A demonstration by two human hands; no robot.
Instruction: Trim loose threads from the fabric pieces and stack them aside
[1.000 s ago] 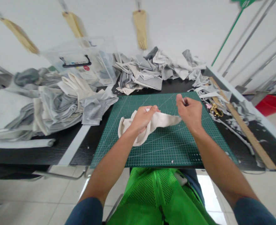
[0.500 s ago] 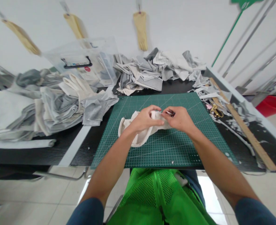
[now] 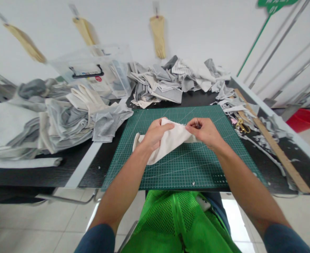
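A piece of white cloth (image 3: 173, 138) is stretched between my two hands above the green cutting mat (image 3: 191, 168), its lower left part resting on the mat. My left hand (image 3: 156, 133) pinches the cloth's upper left edge, thumb on top. At the upper right edge, my right hand (image 3: 202, 130) grips the cloth between thumb and finger. Something small and dark shows inside the curled right fingers; its kind is hidden.
Grey and white cloth heaps (image 3: 62, 119) lie at left, with more stacked cloth (image 3: 157, 82) behind the mat. A clear plastic box (image 3: 91, 73) stands at back left. Gold-handled scissors (image 3: 241, 126), scraps and a wooden ruler (image 3: 276, 144) lie at right.
My hands have moved apart, and the bunched cloth is now pulled out flat between them. My left hand has shifted slightly left, my right slightly right.
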